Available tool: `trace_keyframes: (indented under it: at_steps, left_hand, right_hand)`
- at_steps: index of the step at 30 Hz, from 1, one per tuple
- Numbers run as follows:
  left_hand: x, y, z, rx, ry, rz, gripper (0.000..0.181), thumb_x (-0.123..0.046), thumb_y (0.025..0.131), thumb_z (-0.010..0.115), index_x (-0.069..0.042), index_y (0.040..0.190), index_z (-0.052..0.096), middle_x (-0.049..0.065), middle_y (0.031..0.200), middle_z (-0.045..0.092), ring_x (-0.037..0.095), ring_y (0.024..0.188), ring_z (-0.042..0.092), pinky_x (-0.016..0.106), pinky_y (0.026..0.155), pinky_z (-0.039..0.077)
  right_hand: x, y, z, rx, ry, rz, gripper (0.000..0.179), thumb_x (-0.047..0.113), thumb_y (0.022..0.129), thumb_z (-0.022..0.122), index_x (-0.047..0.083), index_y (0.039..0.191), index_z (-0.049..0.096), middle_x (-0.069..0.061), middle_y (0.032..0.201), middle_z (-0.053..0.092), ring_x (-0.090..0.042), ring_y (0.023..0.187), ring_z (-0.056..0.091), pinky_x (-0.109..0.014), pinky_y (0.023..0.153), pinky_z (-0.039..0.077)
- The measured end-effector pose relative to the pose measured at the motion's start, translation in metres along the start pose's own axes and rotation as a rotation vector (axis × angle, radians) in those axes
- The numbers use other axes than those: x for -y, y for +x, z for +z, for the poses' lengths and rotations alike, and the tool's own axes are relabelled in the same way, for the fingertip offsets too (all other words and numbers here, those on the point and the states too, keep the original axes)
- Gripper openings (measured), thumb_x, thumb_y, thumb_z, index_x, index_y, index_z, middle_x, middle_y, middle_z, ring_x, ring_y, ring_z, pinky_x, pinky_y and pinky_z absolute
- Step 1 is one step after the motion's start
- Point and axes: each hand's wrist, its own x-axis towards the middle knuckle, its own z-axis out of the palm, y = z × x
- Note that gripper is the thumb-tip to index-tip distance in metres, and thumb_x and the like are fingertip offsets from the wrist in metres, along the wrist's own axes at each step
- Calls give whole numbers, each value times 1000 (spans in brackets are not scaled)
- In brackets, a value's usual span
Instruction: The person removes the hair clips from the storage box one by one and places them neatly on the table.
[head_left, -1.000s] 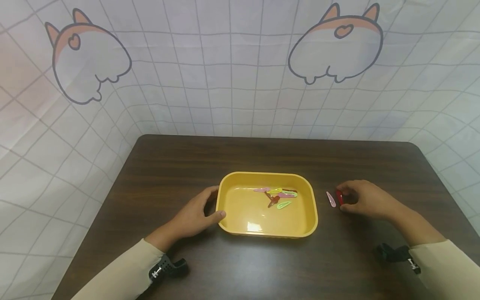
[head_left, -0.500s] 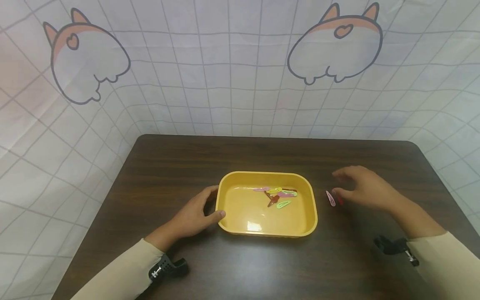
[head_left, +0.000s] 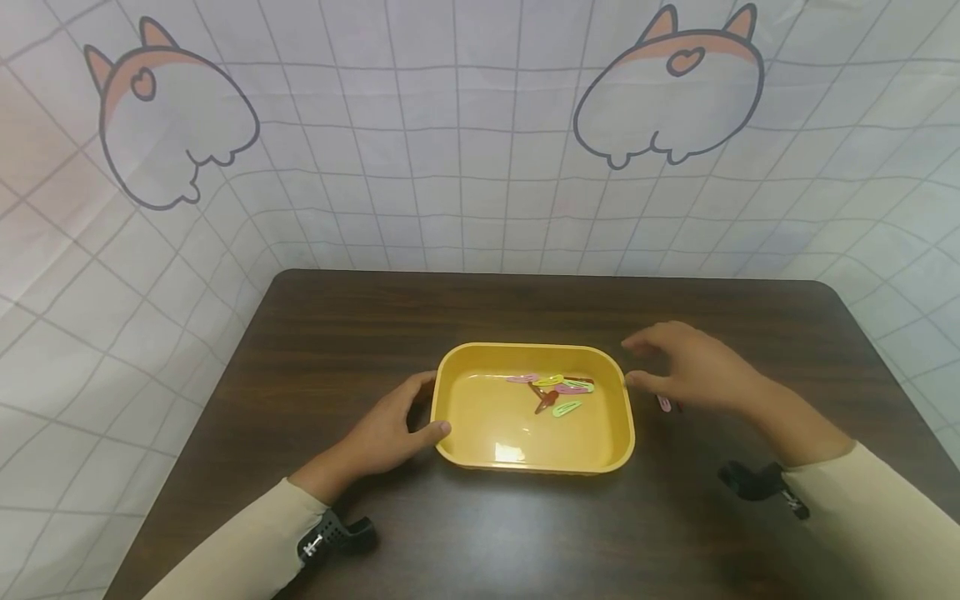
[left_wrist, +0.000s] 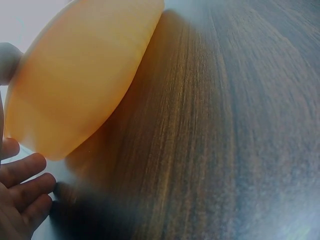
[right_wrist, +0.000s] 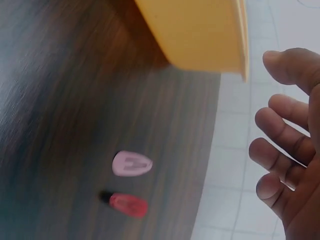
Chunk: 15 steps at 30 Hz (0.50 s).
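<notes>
Clerk: Largest first, with twelve o'clock at the far edge?

Inspector: The dark worktop [head_left: 337, 333]. About its middle sits a yellow tray [head_left: 472, 437], upright.

Clerk: State of the hands?

Inspector: Left hand [head_left: 386, 429] at the tray's nine o'clock, thumb over the rim, fingers at the outer wall, holding it. Right hand [head_left: 697, 367] at three o'clock, thumb and fingers spread, nothing between them; the right wrist view shows it apart from the tray.

Clerk: The clips?

Inspector: A loose group of hair clips [head_left: 550, 402] lies in the tray, from the middle toward one o'clock. Outside, at three o'clock, lie a pink clip [right_wrist: 131, 164] and, just beside it and farther out, a red clip [right_wrist: 128, 204].

Clerk: Step in hand?

Inspector: In my judgement, transferring clips between tray and worktop; the empty right hand appears placed to reach those inside.

Clerk: What does the next move call for?

Inspector: Clearing the rim, then a thumb-and-finger pinch, the left hand steadying the tray. The light green clip [head_left: 567, 409], at the group's five o'clock, looks easiest; overlapping ones could snag.
</notes>
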Motion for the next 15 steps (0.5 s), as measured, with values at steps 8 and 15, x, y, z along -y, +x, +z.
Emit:
trace_keyframes:
  at_steps: [8,15]
  left_hand:
    - [0,0,1,-4,15,0,75,-39,93,75,-14,153,40,2,145,55,23,136,50,52,111,40]
    - [0,0,2,-8,33,-16,74,-42,93,75,-14,153,41,2,145,54,23,136,50,52,111,40]
  right_hand:
    - [22,12,7,24,-16,-70,42,31,88,82,11,124,72,-3,115,69,-23,100,64,-51,91,53]
    - [35,24,15,26,-45,-173,37,30,87,82,11,118,76,0,114,71,-22,105,59,-44,87,53]
